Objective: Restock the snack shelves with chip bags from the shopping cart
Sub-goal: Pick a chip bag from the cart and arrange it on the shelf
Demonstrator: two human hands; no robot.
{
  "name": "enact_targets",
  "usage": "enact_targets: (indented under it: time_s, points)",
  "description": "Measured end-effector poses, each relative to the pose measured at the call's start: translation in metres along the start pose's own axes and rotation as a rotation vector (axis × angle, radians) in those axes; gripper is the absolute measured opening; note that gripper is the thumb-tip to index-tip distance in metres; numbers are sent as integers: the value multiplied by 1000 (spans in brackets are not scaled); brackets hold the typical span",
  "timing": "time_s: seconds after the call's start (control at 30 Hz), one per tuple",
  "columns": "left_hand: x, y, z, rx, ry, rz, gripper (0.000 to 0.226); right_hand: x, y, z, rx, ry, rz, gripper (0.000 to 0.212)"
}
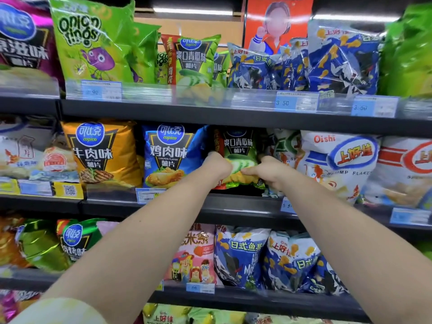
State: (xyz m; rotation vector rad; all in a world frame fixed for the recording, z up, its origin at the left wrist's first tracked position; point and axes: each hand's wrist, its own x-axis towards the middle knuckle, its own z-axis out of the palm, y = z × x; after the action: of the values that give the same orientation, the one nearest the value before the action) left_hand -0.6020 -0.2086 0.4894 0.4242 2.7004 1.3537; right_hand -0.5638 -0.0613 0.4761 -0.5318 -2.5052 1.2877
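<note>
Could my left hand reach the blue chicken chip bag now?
Probably, once freed: the blue bag stands just beside the left hand with nothing before it, but that hand grips the green cucumber bag.

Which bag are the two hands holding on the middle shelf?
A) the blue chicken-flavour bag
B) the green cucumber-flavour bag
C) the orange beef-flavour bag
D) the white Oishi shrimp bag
B: the left hand and the right hand both pinch the lower part of the green cucumber-flavour bag, just right of the blue chicken-flavour bag.

Bare arms stretched forward, left hand (218, 166) and right hand (266, 171) clenched
</note>
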Motion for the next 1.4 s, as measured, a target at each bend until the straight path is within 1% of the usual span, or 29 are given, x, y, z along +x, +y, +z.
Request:
enact_targets:
  time_s: [0.1, 0.17, 0.27, 0.33, 0.43, 0.47, 0.5, 0.53, 0.63, 0.7, 0.77, 0.83, 0.93, 0.97, 1.03, 1.13, 1.2, 1.3, 1.33, 1.4]
  points:
    - [2, 3, 2, -28, 47, 7, 48, 7, -4, -1, 56, -14, 46, 84]
    - [4, 5, 5, -12, 55, 14, 42, 13, -4, -2, 81, -30, 74, 77]
    - [7, 6, 11, -63, 52, 17, 37, 18, -2, -3, 106, -54, 107, 73]
    - [8, 4, 13, -122, 76, 33, 39, 18, -1, -3, 127, -36, 95, 77]
    - [5, 0, 8, -199, 162, 99, 48, 7, 1, -3, 156, 40, 31, 94]
    - [1, -2, 6, -216, 185, 120, 50, 1, 1, -2, 149, 56, 5, 96]
    - [-4, -4, 4, -221, 191, 140, 53, -6, 1, -2, 125, 64, -23, 94]
    - [-10, -6, 3, -209, 179, 159, 55, -13, 0, -2, 93, 68, -55, 87]
    - [-29, -13, -1, -89, 111, 205, 53, -39, -2, -9, 6, 64, -111, 57]
    - [-40, -17, -7, -9, 95, 229, 52, -56, -2, -18, 11, 33, -103, 50]
    - [-51, -22, -15, 19, 89, 271, 49, -73, -3, -25, 38, 1, -89, 48]
    - [-61, -28, -24, -8, 69, 310, 55, -88, -4, -26, 63, -17, -79, 57]
    - [-73, -40, -38, -113, 30, 283, 81, -106, -3, -20, 48, 2, -64, 81]
    - [-76, -44, -42, -186, 7, 260, 81, -111, -3, -18, 42, 4, -64, 87]
    - [-81, -52, -52, -330, -56, 212, 78, -120, -2, -15, 109, -31, -54, 92]
    - [-90, -63, -64, -433, -171, 143, 83, -141, -5, -13, 232, -100, -23, 103]
    - [-100, -71, -71, -456, -232, 131, 91, -155, -5, -12, 227, -128, -33, 105]
    - [-120, -83, -79, -494, -289, 145, 106, -177, -3, -8, 243, -166, -71, 94]
    - [-128, -86, -82, -500, -291, 153, 108, -184, -3, -7, 243, -179, -90, 91]
    - [-139, -87, -89, -513, -282, 175, 106, -191, -6, -8, 251, -185, -140, 95]
